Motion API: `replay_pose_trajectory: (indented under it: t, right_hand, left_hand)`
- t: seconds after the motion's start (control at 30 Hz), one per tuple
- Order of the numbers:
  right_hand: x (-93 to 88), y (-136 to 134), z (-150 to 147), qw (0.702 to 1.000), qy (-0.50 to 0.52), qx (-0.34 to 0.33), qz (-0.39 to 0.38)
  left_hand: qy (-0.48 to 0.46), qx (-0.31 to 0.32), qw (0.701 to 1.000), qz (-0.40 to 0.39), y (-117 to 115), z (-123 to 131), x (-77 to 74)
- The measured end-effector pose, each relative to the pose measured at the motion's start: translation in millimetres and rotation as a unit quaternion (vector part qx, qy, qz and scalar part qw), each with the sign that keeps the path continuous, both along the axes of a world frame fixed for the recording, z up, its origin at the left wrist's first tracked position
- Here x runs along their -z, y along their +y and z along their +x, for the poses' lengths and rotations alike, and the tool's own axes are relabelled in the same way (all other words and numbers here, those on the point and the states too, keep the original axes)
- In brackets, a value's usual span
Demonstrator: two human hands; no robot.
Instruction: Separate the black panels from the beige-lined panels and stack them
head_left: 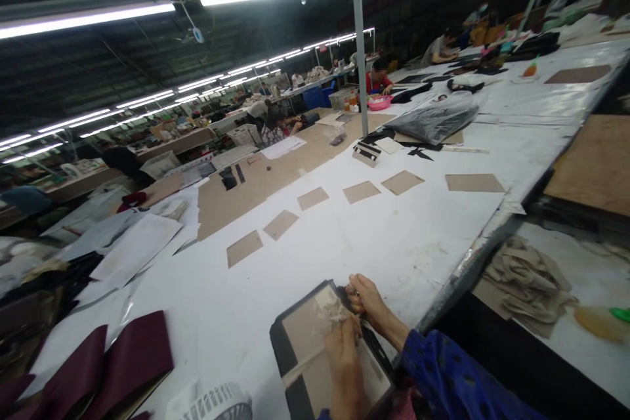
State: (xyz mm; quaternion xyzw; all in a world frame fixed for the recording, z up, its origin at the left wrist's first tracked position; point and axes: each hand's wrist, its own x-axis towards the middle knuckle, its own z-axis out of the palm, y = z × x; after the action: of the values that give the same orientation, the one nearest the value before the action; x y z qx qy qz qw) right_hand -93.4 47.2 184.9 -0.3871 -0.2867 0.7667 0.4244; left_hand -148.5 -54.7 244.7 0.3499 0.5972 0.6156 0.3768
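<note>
A flat board panel [319, 377] with beige faces and black material folded along its edges lies at the table's front edge. My left hand [343, 357] is closed on a crumpled pale rag [329, 307], pressed to the panel near its far end. My right hand [367, 298] grips the black edging [339, 290] at the panel's far right corner, its fingers bent in a pinch. A pale strip crosses the panel's middle, partly hidden by my left hand.
Several beige rectangular pieces [361, 191] lie in a row across the white table [374, 243]. Maroon covers [132, 361] and a white fan [216, 403] stand at the near left. A grey post [359, 46] rises mid-table. A crumpled cloth [529, 282] lies at right. Other people sit farther back.
</note>
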Motion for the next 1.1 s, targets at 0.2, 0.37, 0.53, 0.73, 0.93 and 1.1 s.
replay_pose_trajectory:
  t: [0.2,0.37,0.53,0.73,0.93,1.1]
  right_hand:
    - [5.3,4.3,-2.3,1.000,-0.010,-0.021,-0.015]
    - [9.6,8.4,-4.2,0.998,-0.023,-0.041,-0.032]
    - [13.5,11.1,-5.2,0.997,-0.034,-0.054,-0.043]
    - [21.8,15.5,-9.2,0.995,-0.066,-0.064,-0.044]
    - [-15.8,18.5,11.5,0.993,-0.069,-0.088,0.040]
    - [-67.9,-10.6,22.3,0.969,-0.100,-0.173,0.148]
  left_hand:
    - [0.011,-0.014,1.000,-0.005,-3.4,4.4,8.6]
    - [0.015,-0.016,0.999,-0.043,-7.1,5.5,10.2]
    - [0.009,-0.022,0.998,-0.064,-12.3,0.5,13.5]
    - [-0.031,-0.039,0.997,-0.053,-10.0,-6.3,19.4]
    - [-0.180,-0.103,0.978,0.023,8.2,-12.0,5.0]
    - [-0.098,-0.109,0.989,0.029,1.7,-20.9,-10.9]
